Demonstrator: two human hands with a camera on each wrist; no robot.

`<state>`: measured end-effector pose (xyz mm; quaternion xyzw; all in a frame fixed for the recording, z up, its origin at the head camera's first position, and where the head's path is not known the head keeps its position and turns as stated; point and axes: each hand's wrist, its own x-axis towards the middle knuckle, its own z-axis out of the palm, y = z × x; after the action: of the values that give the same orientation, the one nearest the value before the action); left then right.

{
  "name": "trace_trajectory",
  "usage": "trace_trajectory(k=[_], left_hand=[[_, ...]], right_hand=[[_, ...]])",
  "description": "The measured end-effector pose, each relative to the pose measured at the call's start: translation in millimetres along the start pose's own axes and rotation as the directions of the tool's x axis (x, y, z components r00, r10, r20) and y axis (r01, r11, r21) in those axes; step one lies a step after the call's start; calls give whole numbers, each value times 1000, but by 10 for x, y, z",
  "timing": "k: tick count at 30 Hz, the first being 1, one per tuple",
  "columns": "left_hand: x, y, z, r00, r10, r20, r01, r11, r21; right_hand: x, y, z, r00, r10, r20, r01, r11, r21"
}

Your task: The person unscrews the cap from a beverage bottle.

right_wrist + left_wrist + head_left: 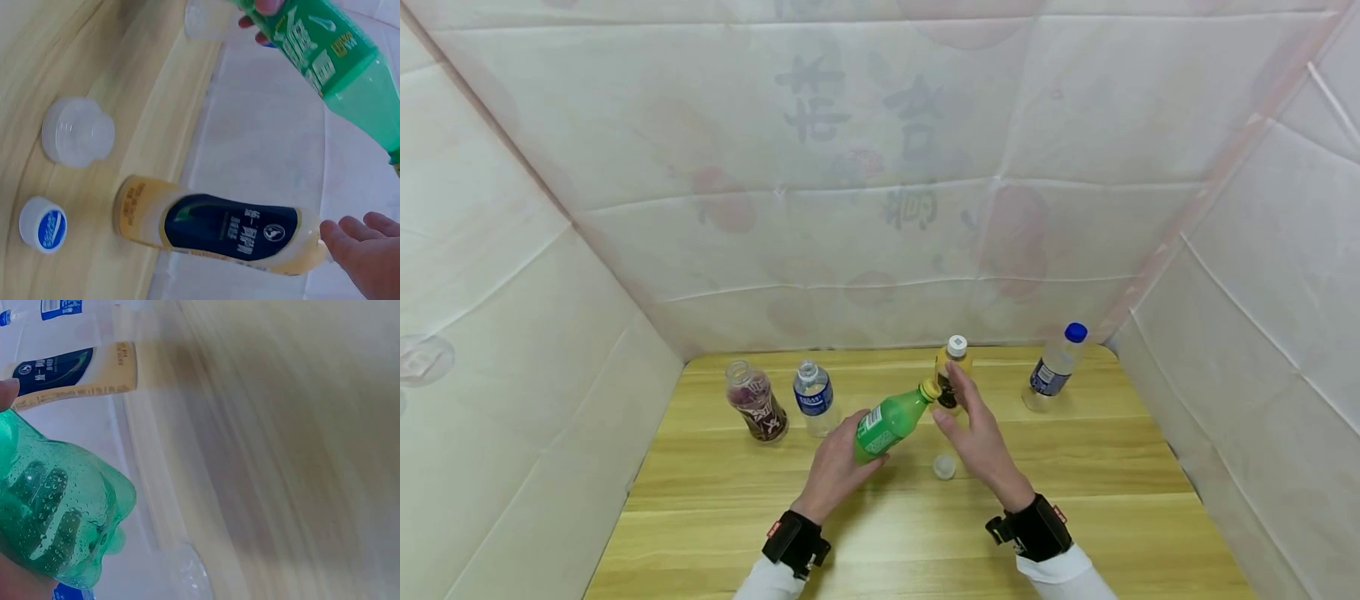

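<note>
From where I sit, the left hand is at lower centre of the head frame, its grip wrapped round a tilted green plastic bottle with a yellow cap, neck pointing to the right. The right hand is right of centre, its grip wide, fingers extended just beside the yellow cap; I see it holding nothing. Behind that hand, an amber bottle with a dark label and white cap stands on the pale wood-grain worktop. A small translucent round cap lies below it in the frame, and my right wrist view also shows a white cap with a blue top at lower left. At centre left of the head frame I have a clear bottle with a purple label and a clear bottle with a blue label, both bare-necked; at right stands a clear bottle with a blue cap.
</note>
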<state>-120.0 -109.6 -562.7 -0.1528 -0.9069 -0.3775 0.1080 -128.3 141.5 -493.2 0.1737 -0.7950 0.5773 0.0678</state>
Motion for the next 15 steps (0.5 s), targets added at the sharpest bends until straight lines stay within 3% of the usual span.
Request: trace_trajectory(k=[8, 15], left_hand=[[-65, -89, -12, 999, 1, 48, -2, 1000, 24], [-134, -147, -7, 996, -11, 91, 8, 1000, 26]], right_hand=[[17, -4, -60, 992, -129, -7, 127, 984, -126], [28, 25, -57, 996, -91, 2, 88, 963, -255]])
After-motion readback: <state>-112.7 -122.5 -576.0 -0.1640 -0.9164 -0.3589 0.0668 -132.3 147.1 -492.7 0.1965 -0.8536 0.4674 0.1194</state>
